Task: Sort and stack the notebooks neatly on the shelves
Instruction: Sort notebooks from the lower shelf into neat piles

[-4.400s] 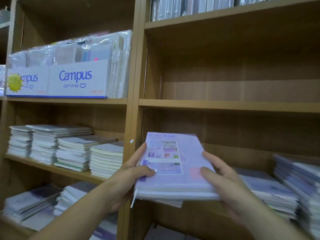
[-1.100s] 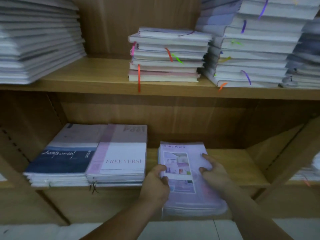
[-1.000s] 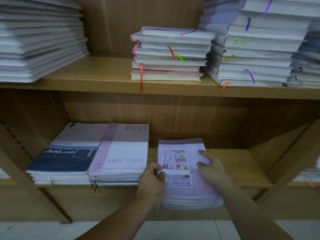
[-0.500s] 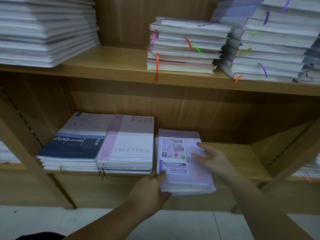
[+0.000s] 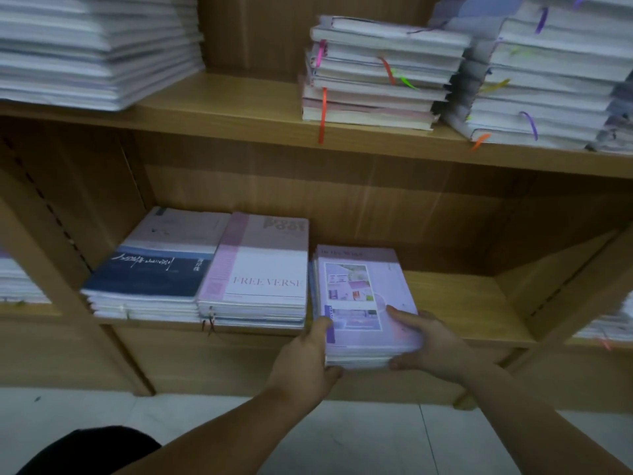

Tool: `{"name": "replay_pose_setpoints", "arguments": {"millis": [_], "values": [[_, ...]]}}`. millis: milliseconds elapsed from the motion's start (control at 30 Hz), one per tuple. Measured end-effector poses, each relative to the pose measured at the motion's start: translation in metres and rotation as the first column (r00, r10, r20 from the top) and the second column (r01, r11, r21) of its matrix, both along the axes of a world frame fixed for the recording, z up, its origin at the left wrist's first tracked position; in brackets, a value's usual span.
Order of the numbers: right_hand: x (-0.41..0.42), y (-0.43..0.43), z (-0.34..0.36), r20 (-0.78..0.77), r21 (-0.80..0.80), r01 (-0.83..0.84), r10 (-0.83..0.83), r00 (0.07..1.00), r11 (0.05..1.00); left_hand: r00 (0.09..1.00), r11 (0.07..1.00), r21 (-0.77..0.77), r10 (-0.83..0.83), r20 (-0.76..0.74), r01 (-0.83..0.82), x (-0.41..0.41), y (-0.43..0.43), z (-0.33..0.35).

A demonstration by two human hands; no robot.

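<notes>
The lilac notebook stack is set on the lower shelf, just beside the FREE VERSE stack. Its front corners are gripped by the left hand and the right hand, thumbs on top, apparently so that it can be squared against its neighbour. Half a second earlier the right hand was laid flat on the cover; now it is curled round the corner.
</notes>
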State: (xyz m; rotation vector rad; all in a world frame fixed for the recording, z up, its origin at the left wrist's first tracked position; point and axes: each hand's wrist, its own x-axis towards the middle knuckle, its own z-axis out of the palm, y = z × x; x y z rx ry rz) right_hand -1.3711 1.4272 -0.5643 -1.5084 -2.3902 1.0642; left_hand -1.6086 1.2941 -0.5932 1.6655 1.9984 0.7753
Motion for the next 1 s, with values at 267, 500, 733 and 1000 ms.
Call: {"name": "replay_pose_setpoints", "arguments": {"millis": [267, 500, 733, 1000], "values": [[-0.009, -0.004, -0.013, -0.015, 0.020, 0.003, -0.003, 1.000, 1.000, 0.910, 0.975, -0.199, 0.166, 0.379, -0.095, -0.008, 0.004, -0.019], [-0.026, 0.007, -0.027, -0.134, 0.121, 0.038, -0.022, 0.991, 0.992, 0.958, 0.966, -0.210, 0.196, 0.209, -0.152, -0.024, 0.012, -0.024], [-0.041, 0.028, -0.037, -0.208, 0.091, 0.079, -0.059, 0.976, 0.993, 0.978, 0.951, -0.230, 0.210, -0.009, -0.206, -0.042, 0.018, -0.020], [-0.042, 0.023, -0.033, -0.268, 0.043, 0.111, -0.095, 0.959, 0.993, 0.973, 0.941, -0.250, 0.232, -0.011, -0.227, -0.044, 0.026, -0.012]]}}
